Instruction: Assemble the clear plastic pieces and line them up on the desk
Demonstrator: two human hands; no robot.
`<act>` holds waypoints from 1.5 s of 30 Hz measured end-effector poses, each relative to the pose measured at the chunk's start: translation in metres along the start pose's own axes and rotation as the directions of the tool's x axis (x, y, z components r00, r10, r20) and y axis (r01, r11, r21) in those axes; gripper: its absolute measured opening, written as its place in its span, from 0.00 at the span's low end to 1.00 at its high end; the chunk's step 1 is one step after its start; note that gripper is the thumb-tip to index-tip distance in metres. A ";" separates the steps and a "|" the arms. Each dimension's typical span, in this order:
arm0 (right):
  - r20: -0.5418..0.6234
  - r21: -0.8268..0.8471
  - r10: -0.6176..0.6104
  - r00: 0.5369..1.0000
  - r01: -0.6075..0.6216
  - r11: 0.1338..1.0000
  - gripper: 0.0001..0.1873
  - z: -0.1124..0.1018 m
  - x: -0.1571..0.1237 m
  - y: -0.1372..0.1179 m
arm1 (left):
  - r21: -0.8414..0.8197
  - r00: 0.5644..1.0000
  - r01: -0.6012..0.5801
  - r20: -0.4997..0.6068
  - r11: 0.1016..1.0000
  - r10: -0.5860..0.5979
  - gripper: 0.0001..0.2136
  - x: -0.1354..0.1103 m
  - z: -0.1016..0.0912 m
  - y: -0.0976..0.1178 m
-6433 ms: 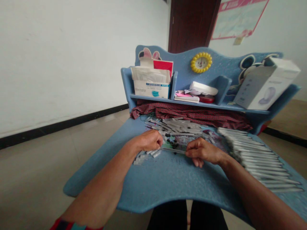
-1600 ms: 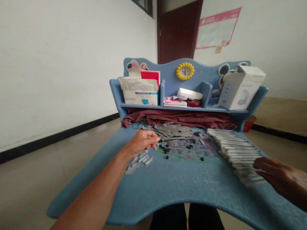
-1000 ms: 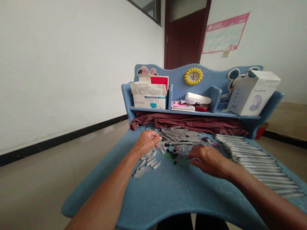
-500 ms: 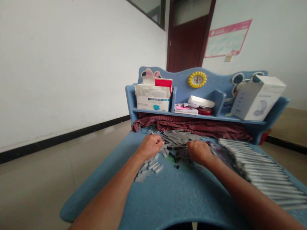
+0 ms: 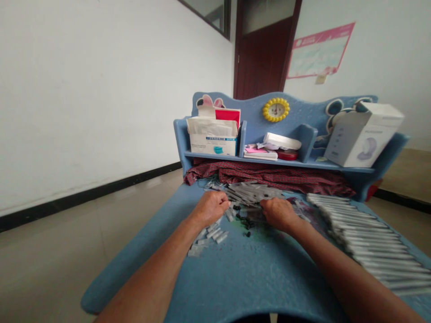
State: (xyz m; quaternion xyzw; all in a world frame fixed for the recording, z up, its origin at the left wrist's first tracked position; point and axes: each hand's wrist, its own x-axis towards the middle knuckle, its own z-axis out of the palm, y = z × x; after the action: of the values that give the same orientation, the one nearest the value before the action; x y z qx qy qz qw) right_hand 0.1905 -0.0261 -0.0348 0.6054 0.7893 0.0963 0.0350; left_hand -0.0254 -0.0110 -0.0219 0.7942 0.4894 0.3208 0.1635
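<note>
Both my hands rest on a blue desk [image 5: 242, 278] at the near edge of a loose pile of grey pen barrels [image 5: 251, 192]. My left hand [image 5: 210, 208] is curled shut beside the pile, and I cannot make out what its fingers hold. My right hand [image 5: 278, 212] is also closed, fingers pressed into the pile and pinching something too small to name. Small black pieces [image 5: 247, 223] lie scattered between the two hands. Several short clear caps [image 5: 208, 237] lie under and just behind my left wrist. A long row of finished grey pens [image 5: 363, 237] runs along the desk's right side.
A red checked cloth [image 5: 269, 172] lies under the desk's shelf. On the shelf stand a box of face masks [image 5: 213, 137], some papers and a red tin [image 5: 288, 154], and a tilted white box [image 5: 363, 134]. A dark door [image 5: 262, 54] and tiled floor lie beyond.
My right hand came back from the pen row on the right to the loose pile in the middle and closed there. My left hand stayed curled by the pile's left edge.
</note>
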 end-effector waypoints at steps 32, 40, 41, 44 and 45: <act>-0.253 0.505 0.071 0.965 0.070 0.860 0.13 -0.007 -0.004 -0.012 | -0.840 0.909 0.271 0.062 0.470 -0.412 0.11 0.002 -0.003 0.012; -0.206 0.067 0.034 0.978 -0.021 0.998 0.17 0.010 0.004 -0.034 | -0.854 0.894 0.267 0.048 0.446 -0.445 0.11 0.003 -0.002 0.010; -0.222 0.053 0.030 0.975 -0.019 0.998 0.17 0.013 0.005 -0.035 | -0.853 0.892 0.270 0.047 0.447 -0.450 0.11 0.002 -0.002 0.010; -0.271 0.032 0.018 0.963 -0.010 0.999 0.16 0.019 0.009 -0.036 | -0.849 0.891 0.275 0.049 0.452 -0.451 0.11 0.002 -0.001 0.011; -0.284 0.033 0.015 0.959 -0.006 0.999 0.16 0.020 0.009 -0.036 | -0.849 0.892 0.276 0.050 0.451 -0.450 0.11 0.002 -0.001 0.011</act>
State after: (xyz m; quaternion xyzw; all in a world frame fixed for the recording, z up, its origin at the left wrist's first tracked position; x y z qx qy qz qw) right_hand 0.1573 -0.0237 -0.0613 0.5898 0.7845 0.1698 -0.0888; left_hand -0.0180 -0.0148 -0.0138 0.4604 0.4462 0.5431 0.5422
